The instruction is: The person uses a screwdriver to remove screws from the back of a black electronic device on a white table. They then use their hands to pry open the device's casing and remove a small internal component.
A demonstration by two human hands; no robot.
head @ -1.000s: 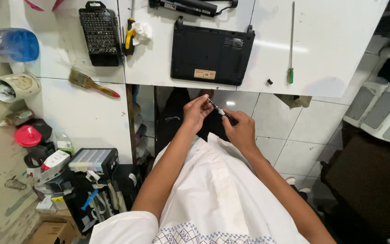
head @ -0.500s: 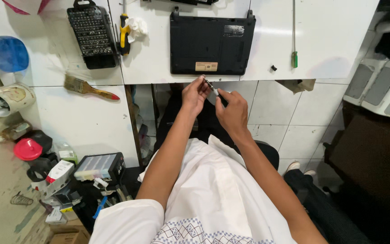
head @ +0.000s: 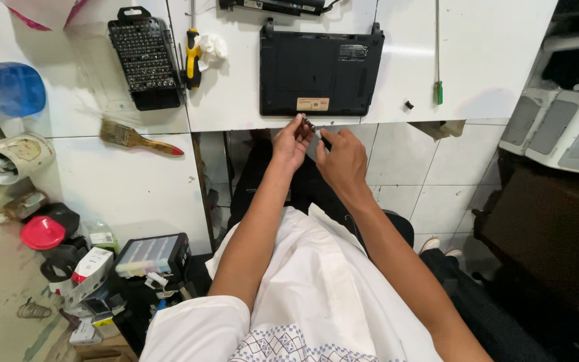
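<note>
The person wears a white short-sleeved shirt (head: 316, 295) with a blue diamond pattern low on its front. Both forearms are bare, and the trousers (head: 477, 315) are dark.

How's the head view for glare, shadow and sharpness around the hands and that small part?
Head view: even, bright light; mild glare on the white table; soft shadow below its edge. Left hand and right hand are fairly sharp, but the small part pinched in the left fingertips is too tiny to resolve. Wide-lens bending curves the edges; the laptop stays clear.
</note>
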